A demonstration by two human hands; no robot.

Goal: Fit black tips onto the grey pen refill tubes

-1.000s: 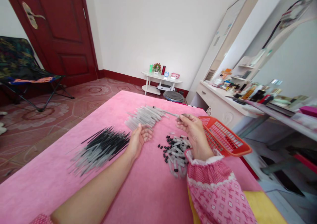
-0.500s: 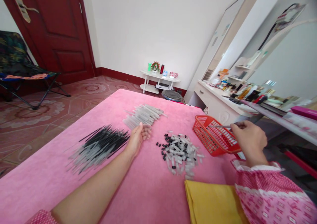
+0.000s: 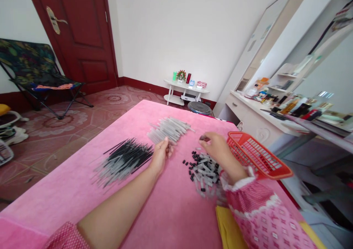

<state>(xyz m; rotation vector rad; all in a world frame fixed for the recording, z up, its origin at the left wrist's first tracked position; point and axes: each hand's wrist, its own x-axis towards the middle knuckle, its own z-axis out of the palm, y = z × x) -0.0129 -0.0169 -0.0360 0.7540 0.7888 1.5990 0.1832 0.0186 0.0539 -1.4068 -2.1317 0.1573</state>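
- While your right hand [image 3: 212,144] hangs just beyond the caps [image 3: 205,167], its thumb and forefinger are drawn close; whether anything is pinched between them cannot be told, blur and angle hide it.
- Your left hand [image 3: 162,153] is left of and beyond the caps, by the near edge of the tubes [image 3: 171,128]; fingers loosely curled, grip on a tube not visible, so cannot tell.
- Tubes: beyond the caps and to their left, pale, loosely aligned pile.
- Rods [image 3: 128,157]: well left of the caps, black and pale lengths heaped together.
- Caps: short translucent pieces on the pink table [image 3: 171,208], black plugs [image 3: 191,176] mixed in, a few strays at their left.
- Basket [image 3: 257,155]: right of the caps. Yellow cloth [image 3: 228,228]: on their near side, partly behind your sleeve [image 3: 261,212].
- Handling, tubes (judged by look): light, stiff, smooth, likely to roll; take one mid-length, lightly, as thin walls may crack.
- Handling, rods: probably light and slightly springy; hold near the middle, since pinching an end could bend it.
- Handling, caps and plugs: small, light, apt to skitter; pinch their sides with your fingertips.
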